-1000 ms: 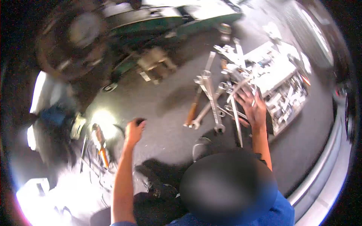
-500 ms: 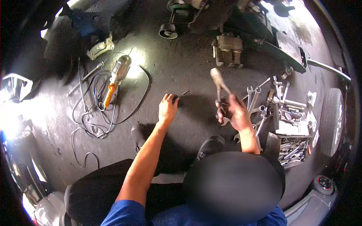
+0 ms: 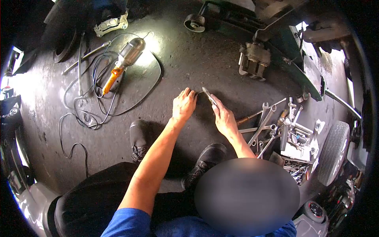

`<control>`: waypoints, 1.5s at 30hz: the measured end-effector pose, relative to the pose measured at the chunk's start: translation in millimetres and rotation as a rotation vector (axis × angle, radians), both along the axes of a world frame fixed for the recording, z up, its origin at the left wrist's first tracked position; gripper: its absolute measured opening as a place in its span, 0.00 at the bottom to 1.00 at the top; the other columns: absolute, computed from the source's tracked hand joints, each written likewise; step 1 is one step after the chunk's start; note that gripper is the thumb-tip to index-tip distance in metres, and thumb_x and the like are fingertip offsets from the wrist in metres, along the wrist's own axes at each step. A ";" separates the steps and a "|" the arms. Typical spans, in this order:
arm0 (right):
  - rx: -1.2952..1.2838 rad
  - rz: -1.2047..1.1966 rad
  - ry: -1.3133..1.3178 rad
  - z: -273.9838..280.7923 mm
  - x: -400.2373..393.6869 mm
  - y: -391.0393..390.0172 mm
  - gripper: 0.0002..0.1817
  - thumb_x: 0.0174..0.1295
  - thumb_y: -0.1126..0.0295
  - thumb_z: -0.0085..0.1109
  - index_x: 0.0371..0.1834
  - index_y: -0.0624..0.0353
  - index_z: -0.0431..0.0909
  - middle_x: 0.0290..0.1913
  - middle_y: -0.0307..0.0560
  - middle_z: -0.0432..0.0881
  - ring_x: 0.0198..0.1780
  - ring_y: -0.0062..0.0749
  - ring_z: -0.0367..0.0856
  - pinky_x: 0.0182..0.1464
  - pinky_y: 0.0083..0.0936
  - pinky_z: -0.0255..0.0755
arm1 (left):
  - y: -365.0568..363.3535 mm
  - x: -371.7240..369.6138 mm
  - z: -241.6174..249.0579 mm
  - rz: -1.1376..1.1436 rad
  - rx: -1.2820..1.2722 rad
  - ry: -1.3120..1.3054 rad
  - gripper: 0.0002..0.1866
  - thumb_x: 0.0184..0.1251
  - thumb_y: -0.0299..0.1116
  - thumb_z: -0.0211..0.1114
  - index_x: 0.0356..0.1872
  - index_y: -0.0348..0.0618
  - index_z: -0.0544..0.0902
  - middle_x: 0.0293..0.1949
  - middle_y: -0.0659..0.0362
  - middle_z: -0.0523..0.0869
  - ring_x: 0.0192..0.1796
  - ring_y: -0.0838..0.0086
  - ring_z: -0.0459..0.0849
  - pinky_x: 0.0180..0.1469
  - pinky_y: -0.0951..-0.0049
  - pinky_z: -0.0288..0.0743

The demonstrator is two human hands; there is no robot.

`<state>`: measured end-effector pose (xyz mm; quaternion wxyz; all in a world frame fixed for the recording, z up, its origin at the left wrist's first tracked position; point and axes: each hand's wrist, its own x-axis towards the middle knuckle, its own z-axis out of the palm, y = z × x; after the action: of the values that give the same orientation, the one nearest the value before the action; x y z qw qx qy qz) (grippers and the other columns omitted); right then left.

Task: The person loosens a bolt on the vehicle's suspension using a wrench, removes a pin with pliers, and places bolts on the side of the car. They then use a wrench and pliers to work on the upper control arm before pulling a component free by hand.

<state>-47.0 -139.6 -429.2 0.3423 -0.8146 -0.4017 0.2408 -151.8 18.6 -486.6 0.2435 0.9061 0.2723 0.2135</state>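
Observation:
My left hand (image 3: 184,104) is low over the dark floor, fingers pinched together around a small dark piece, mostly hidden, whose end shows at the fingertips. Just to its right, my right hand (image 3: 224,118) grips a metal tool that looks like pliers (image 3: 209,96). The tool's narrow tip points up and left, close to the small piece; whether they touch is unclear.
A lit work lamp (image 3: 130,51) with an orange handle and coiled cable lies at left. Wrenches (image 3: 263,122) and an open toolbox (image 3: 296,152) are at right, near a tire (image 3: 334,153). A brake caliper (image 3: 256,61) sits beyond. Shoes (image 3: 211,154) flank the near floor.
My right hand has swung left and turned its tool toward my left hand. My left hand has shifted slightly right. The view has also shifted.

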 end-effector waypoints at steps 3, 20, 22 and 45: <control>0.048 0.054 -0.143 5.1 -2.3 1.4 0.23 0.75 0.62 0.43 0.72 0.44 0.61 0.51 0.64 0.81 0.46 0.62 0.83 0.48 0.48 0.79 | 1.4 -0.3 0.3 -0.005 -0.037 0.051 0.08 0.62 0.33 0.66 0.36 0.39 0.83 0.33 0.53 0.81 0.37 0.56 0.84 0.39 0.62 0.80; -0.267 0.035 -0.116 -9.3 -3.4 3.7 0.27 0.72 0.66 0.48 0.74 0.37 0.60 0.44 0.68 0.82 0.40 0.60 0.84 0.40 0.48 0.80 | 1.8 4.6 5.9 0.028 -0.114 0.124 0.09 0.62 0.33 0.66 0.39 0.39 0.84 0.37 0.53 0.83 0.39 0.56 0.85 0.39 0.63 0.81; -0.107 -0.008 -0.065 -12.1 1.8 2.5 0.26 0.72 0.66 0.48 0.73 0.39 0.62 0.46 0.65 0.82 0.44 0.59 0.84 0.44 0.47 0.79 | 2.2 4.1 8.8 0.027 -0.141 0.126 0.10 0.63 0.34 0.65 0.39 0.39 0.84 0.38 0.53 0.83 0.40 0.55 0.85 0.41 0.62 0.80; -0.224 0.023 -0.213 -8.0 0.1 -0.4 0.24 0.73 0.62 0.47 0.72 0.37 0.64 0.39 0.64 0.83 0.37 0.60 0.84 0.39 0.49 0.80 | 1.7 15.7 7.1 0.131 -0.227 0.257 0.17 0.58 0.40 0.69 0.41 0.38 0.83 0.44 0.50 0.85 0.49 0.54 0.83 0.52 0.61 0.77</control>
<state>-46.9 -140.0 -437.2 0.2020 -0.8638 -0.4157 0.2003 -136.1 20.3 -479.5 0.2930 0.8729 0.3821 0.0791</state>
